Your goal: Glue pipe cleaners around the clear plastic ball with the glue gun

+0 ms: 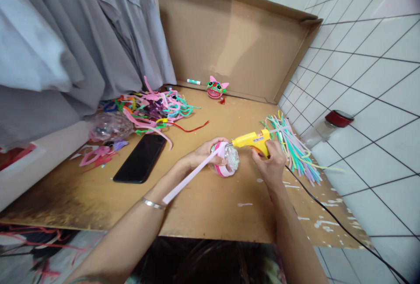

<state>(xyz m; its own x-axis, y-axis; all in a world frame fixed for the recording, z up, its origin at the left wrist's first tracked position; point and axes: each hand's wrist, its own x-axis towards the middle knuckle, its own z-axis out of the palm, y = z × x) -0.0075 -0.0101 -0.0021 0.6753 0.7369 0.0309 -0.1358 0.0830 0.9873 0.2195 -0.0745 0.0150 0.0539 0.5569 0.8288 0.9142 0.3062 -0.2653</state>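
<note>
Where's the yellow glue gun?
In the head view, the yellow glue gun is right of centre, in the right hand, its nozzle toward the pink-banded object in the left hand.

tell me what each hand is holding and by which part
Left hand: the clear, pink-banded round piece, by its left side. Right hand: the yellow glue gun, by its handle.

A clear, roundish ball (232, 159), ringed by light and deep pink bands (222, 171), was held over the surface (213, 218). A pale pink strip (188, 183) slanted off it, end loose. The yellow glue gun (246, 139) pointed its nozzle (229, 145) at the bands.
</note>
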